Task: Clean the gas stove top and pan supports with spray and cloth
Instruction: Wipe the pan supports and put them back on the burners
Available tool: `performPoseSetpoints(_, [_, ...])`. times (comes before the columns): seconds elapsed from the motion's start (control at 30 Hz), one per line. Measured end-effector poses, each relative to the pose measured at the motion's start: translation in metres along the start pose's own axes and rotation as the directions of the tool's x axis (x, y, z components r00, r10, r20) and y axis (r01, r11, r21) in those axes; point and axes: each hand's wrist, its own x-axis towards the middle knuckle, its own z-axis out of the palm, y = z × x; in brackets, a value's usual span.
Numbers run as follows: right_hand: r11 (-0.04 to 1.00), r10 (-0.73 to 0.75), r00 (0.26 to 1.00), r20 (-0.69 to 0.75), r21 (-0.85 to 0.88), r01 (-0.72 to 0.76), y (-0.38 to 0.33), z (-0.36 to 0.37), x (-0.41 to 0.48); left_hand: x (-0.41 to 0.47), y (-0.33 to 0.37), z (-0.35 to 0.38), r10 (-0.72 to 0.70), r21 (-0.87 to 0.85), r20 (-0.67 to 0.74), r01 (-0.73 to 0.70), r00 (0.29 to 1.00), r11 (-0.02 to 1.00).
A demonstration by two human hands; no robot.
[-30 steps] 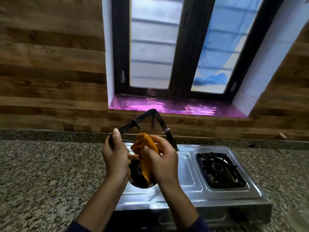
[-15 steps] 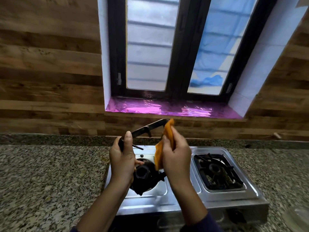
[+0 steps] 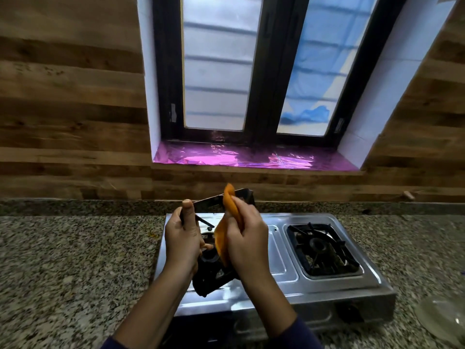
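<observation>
A steel two-burner gas stove [image 3: 276,250] sits on the granite counter. My left hand [image 3: 182,241] grips a black pan support [image 3: 214,273], lifted and tilted on edge above the left burner. My right hand [image 3: 245,241] holds an orange cloth [image 3: 227,222] pressed against the support's upper bar. The right burner keeps its own black pan support [image 3: 323,246] in place. No spray bottle is in view.
The speckled granite counter [image 3: 75,260] stretches to both sides of the stove. A wood-panelled wall and a window with a shiny pink sill [image 3: 251,158] stand behind. A clear glass dish [image 3: 442,321] lies at the lower right edge.
The pan support has tipped further on edge and dropped lower. My right hand has slid the orange cloth up from the support's middle to its top bar.
</observation>
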Motion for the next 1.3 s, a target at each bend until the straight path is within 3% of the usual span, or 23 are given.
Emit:
performPoseSetpoints(0.1, [0.888,0.324,0.934,0.153,0.29,-0.356,0.003,-0.004,-0.015,0.005,0.0,-0.005,-0.029,-0.011,-0.02,0.029,0.999,1.0])
performPoseSetpoints(0.17, [0.85,0.368,0.93,-0.004,0.406,-0.335,-0.004,-0.008,-0.021,0.01,0.001,-0.003,-0.048,-0.043,-0.024,0.047,0.999,0.998])
performPoseSetpoints(0.23, [0.885,0.244,0.941,-0.235,0.45,-0.117,-0.015,-0.016,-0.018,0.012,0.0,0.001,-0.067,-0.046,-0.028,0.066,0.997,0.997])
performPoseSetpoints(0.3, [0.96,-0.104,0.944,-0.312,0.217,0.178,-0.018,-0.022,-0.007,0.009,0.0,0.005,-0.087,-0.033,0.0,0.087,0.996,0.996])
performPoseSetpoints(0.37, [0.925,-0.38,0.918,-0.114,-0.052,0.376,-0.018,-0.018,0.004,0.004,0.002,0.012,-0.072,-0.012,0.051,0.073,0.996,0.997])
performPoseSetpoints(0.43, [0.882,-0.394,0.914,0.098,-0.24,0.406,-0.019,-0.009,0.006,-0.002,0.003,0.019,-0.043,0.025,0.106,0.041,0.993,0.999])
performPoseSetpoints(0.5, [0.888,-0.33,0.932,0.152,-0.284,0.361,-0.014,-0.007,-0.002,-0.007,0.0,0.022,-0.079,0.057,0.109,0.073,0.991,0.996])
performPoseSetpoints(0.6, [0.956,-0.233,0.963,0.134,-0.15,0.252,0.006,-0.021,-0.019,-0.014,-0.002,0.024,-0.111,0.065,0.117,0.104,0.987,0.992])
performPoseSetpoints(0.67, [0.996,-0.062,0.982,0.18,-0.049,0.072,0.021,-0.035,-0.03,-0.016,-0.005,0.028,-0.107,0.091,0.116,0.096,0.987,0.991])
performPoseSetpoints(0.73, [0.973,0.18,0.956,0.233,0.097,-0.207,0.037,-0.05,-0.039,-0.015,-0.006,0.036,-0.114,0.086,0.126,0.103,0.986,0.991])
performPoseSetpoints(0.83, [0.806,0.515,0.857,0.028,0.325,-0.495,0.061,-0.082,-0.055,-0.014,-0.009,0.051,-0.16,0.051,0.143,0.154,0.977,0.987])
performPoseSetpoints(0.97, [0.635,0.753,0.615,-0.234,0.503,-0.586,0.1,-0.137,-0.086,-0.028,-0.015,0.073,-0.333,-0.019,0.174,0.342,0.927,0.94])
performPoseSetpoints(1.03, [0.644,0.762,0.542,-0.353,0.497,-0.582,0.124,-0.162,-0.102,-0.039,-0.024,0.085,-0.411,-0.005,0.205,0.421,0.888,0.907])
performPoseSetpoints(1.13, [0.682,0.721,0.507,-0.472,0.355,-0.64,0.154,-0.186,-0.128,-0.055,-0.038,0.099,-0.486,0.039,0.23,0.491,0.843,0.87])
performPoseSetpoints(1.23, [0.675,0.68,0.57,-0.461,0.091,-0.732,0.186,-0.192,-0.156,-0.071,-0.047,0.11,-0.529,0.072,0.248,0.53,0.811,0.845])
performPoseSetpoints(1.3, [0.616,0.724,0.602,-0.338,-0.077,-0.784,0.203,-0.191,-0.173,-0.081,-0.053,0.117,-0.563,0.087,0.259,0.562,0.785,0.823])
